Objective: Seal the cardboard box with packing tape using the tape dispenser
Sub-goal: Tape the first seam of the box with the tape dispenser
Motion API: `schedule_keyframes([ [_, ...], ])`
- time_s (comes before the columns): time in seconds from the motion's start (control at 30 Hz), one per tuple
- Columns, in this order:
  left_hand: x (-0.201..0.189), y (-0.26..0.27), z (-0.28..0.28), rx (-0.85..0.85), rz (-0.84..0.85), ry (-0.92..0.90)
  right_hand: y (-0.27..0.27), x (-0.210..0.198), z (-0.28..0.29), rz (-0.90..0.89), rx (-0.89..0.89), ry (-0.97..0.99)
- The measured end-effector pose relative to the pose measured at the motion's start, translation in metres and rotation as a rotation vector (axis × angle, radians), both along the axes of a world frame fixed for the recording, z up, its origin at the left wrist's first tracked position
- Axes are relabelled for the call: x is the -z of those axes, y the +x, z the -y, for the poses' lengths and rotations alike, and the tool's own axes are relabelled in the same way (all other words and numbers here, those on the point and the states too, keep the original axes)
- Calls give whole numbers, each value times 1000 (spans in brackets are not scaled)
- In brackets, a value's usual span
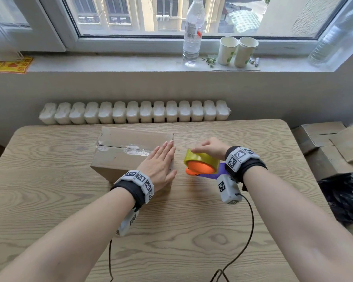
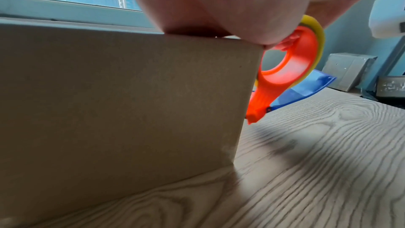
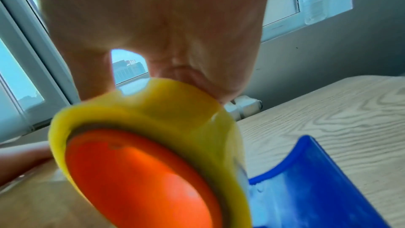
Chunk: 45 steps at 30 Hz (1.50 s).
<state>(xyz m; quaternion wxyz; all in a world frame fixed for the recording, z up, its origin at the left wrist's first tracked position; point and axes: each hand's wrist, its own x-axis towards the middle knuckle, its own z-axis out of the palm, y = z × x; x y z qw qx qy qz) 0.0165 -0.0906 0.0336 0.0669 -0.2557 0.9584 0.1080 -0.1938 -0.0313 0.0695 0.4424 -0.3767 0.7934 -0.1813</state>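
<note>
A closed cardboard box [image 1: 122, 153] lies on the wooden table [image 1: 192, 231], with a shiny strip of clear tape along its top seam. My left hand [image 1: 161, 161] lies flat on the box's right end, fingers straight; the left wrist view shows the box side [image 2: 120, 101] under the palm. My right hand [image 1: 210, 148] grips the tape dispenser [image 1: 201, 162] just right of the box: an orange hub, a yellowish tape roll and a blue guard. In the right wrist view my fingers curl over the roll [image 3: 153, 115] above the orange hub [image 3: 140, 179].
A white radiator [image 1: 134, 111] runs behind the table. The windowsill holds a plastic bottle [image 1: 192, 35] and two paper cups [image 1: 237, 50]. Cardboard boxes [image 1: 326, 143] and a dark bag [image 1: 344, 196] sit to the right of the table. Cables hang from both wrist cameras.
</note>
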Motion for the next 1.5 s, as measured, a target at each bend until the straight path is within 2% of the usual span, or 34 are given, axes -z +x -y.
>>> schedule_keyframes([
  [0.1,0,0,1,15,-1,0,-5,-6,-12,-120,21,68],
  [0.23,0,0,0,14,5,-9,-11,-8,-15,-75,25,71],
  [0.4,-1,1,2,20,1,0,-25,-7,-32,-150,70,88],
  [0.57,1,0,1,34,-1,-22,-36,-11,-40,-91,120,39],
  [0.83,1,2,1,44,-8,-47,-41,-23,-43,-7,37,81],
  [1.03,2,4,5,75,6,-46,-45,-26,-49,-243,82,119],
  [1.2,1,4,4,63,-18,-30,-50,-35,-52,-180,166,17],
  [1.33,-5,4,1,41,-51,15,-53,-46,-56,-132,77,-53],
  [1.5,-1,4,4,68,-31,-9,-44,-55,-53,-107,-61,34],
])
